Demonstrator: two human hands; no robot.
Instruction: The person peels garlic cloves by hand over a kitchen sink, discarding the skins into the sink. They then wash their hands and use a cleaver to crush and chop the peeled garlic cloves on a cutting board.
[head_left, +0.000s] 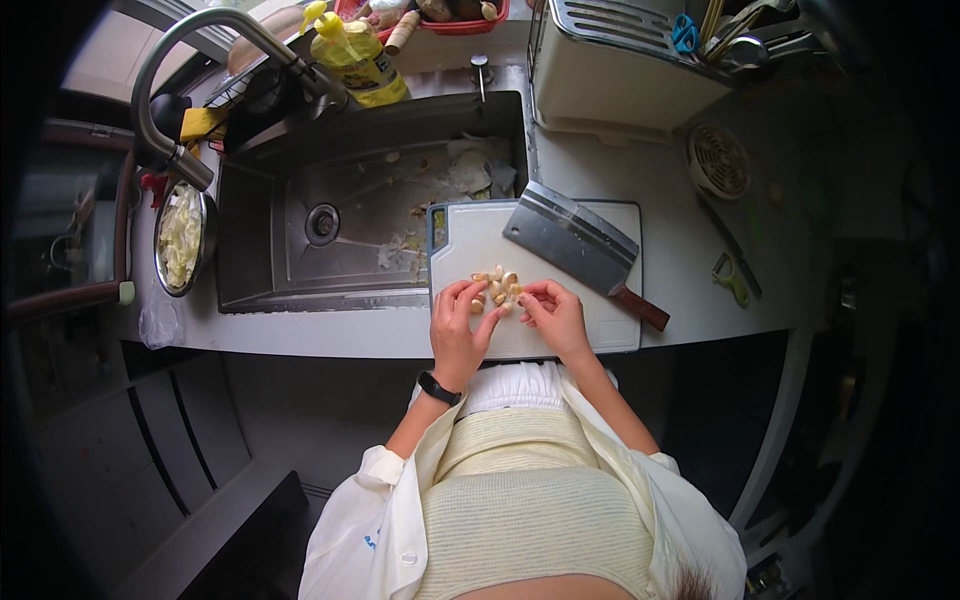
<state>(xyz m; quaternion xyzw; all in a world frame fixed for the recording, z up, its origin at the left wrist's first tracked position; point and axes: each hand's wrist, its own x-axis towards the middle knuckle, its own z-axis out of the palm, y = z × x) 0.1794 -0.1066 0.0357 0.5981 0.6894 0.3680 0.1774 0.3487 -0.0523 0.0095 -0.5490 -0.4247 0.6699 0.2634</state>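
Note:
Several unpeeled garlic cloves (498, 289) lie in a small heap on a white cutting board (469, 251) with a grey rim. My left hand (459, 322) curves around the heap's left side, thumb and fingers apart. At the heap's right edge is my right hand (556, 313), its thumb and fingertips close together by a clove; whether it grips that clove is unclear. Beyond my right hand, a cleaver (574, 236) rests flat and slantwise on the board, its wooden handle (640, 307) jutting past the right edge.
Left of the board is a steel sink (352, 270) holding vegetable scraps (480, 165), under a curved faucet (150, 90). A bowl of chopped cabbage (181, 236) stands at far left. Rightward lie a green peeler (731, 281) and a dark knife (724, 232). Behind stands a white rack (607, 90).

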